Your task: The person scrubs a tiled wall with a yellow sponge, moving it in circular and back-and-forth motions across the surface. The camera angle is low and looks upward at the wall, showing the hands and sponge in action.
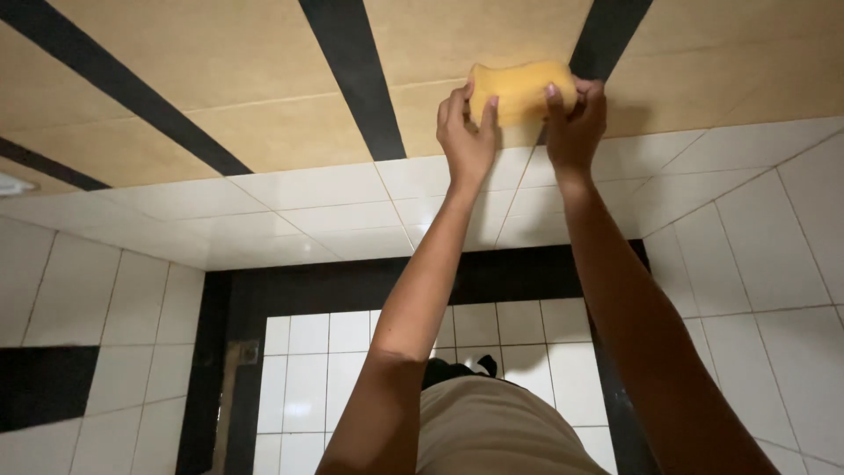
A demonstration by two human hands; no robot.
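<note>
Both arms stretched out toward tiled wall, head cam view. Left hand (466, 132) gripping left end of yellow sponge (520, 90), thumb and fingers curled round its edge. Right hand (576, 123) clamped on right end, fingertips over top edge, palm behind. Sponge thus held btwn both hands, pressed flat against beige wall tile (264, 132), just beside black stripe (607, 35) on its right and w/ another black stripe (352, 79) running diagonally to its left. Sponge shape oblong, slightly waisted in middle. Below beige band: row of glossy white tiles (334, 198), touching beige tiles along grout line just under wrists. Further down: black border (352, 286) framing more white tiles (308, 369). Beige garment (501, 431) at bottom centre btwn forearms, dark item just above it, too small to tell what. White tiles also on both sides, w/ dark patch (44, 387) at lower left.
</note>
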